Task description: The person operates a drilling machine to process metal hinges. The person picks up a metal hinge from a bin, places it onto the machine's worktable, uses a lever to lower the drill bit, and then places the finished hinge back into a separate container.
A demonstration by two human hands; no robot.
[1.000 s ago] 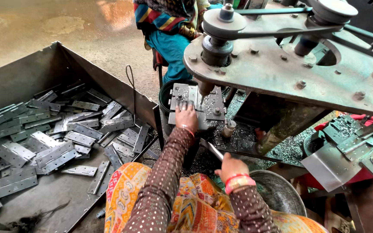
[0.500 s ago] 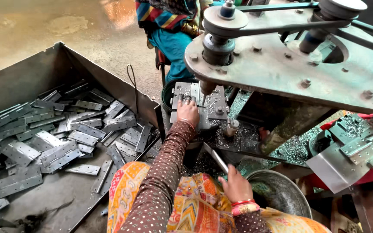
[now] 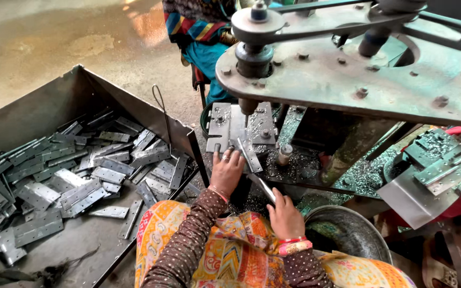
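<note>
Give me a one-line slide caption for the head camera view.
Left hand holds a metal strip on the press fixture, right hand grips another strip, beside a tray of hinge plates.

The grey steel press arm [image 3: 348, 80] is cut off by the top and right edges. Beneath it the punch tip and the die seat are in shadow; contact cannot be told. The left hand [image 3: 226, 169] below the arm: fingertips hidden against the grey metal fixture plates [image 3: 229, 124]. The right hand [image 3: 285, 217], lower still: palm hidden, thin bright metal strip [image 3: 265, 188] half covered by fingers. The person seated behind the arm, in blue and striped cloth [image 3: 198, 32], is cropped at the top.
</note>
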